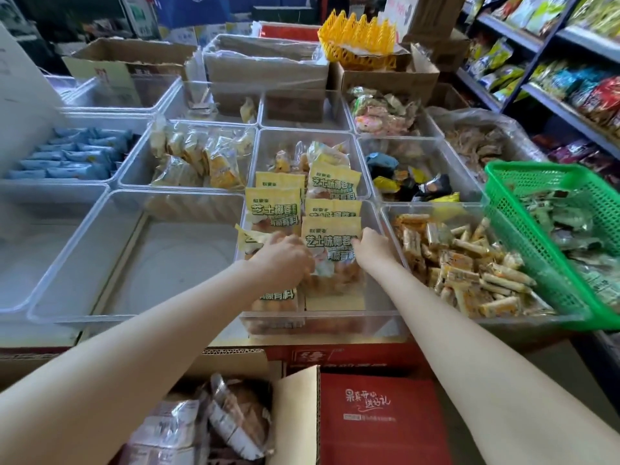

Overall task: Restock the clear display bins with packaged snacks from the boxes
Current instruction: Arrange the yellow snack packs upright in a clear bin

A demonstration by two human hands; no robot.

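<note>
Yellow-topped snack packs [330, 196] stand in rows inside a clear bin [385, 313] in the front middle of the display. Both my hands are inside that bin. My left hand [285, 260] has its fingers curled on a pack [276, 298] at the bin's front left. My right hand [372, 246] grips the right edge of the nearest upright pack [330, 243]. An open cardboard box [295, 407] below me holds silvery wrapped snacks [231, 421].
The clear bin [100, 263] to the left holds nothing. To the right, a bin of orange stick snacks [469, 266] and a tilted green basket [536, 209]. A red box [379, 417] lies by the cardboard box. More bins and boxes behind; shelves [553, 95] on the right.
</note>
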